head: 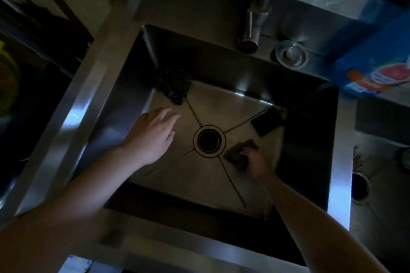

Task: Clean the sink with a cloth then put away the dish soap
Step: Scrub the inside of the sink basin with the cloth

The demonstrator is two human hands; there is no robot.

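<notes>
I look straight down into a dim steel sink (221,106) with a round drain (209,141) at its middle. My right hand (255,162) presses a small brown cloth (239,150) against the sink floor just right of the drain. My left hand (153,133) hovers over the floor left of the drain, fingers spread and holding nothing. A dark wire scrubber (175,84) lies in the far left corner, just beyond my left fingertips. A blue packet (377,68) with a red and orange label sits on the counter at the back right; whether it is the dish soap I cannot tell.
A dark rectangular sponge (266,121) lies in the sink at the right. The steel tap (257,20) reaches over the back rim, with a round drain stopper (291,54) beside it. A second basin (359,188) lies to the right. Something yellow (6,68) shows at the far left.
</notes>
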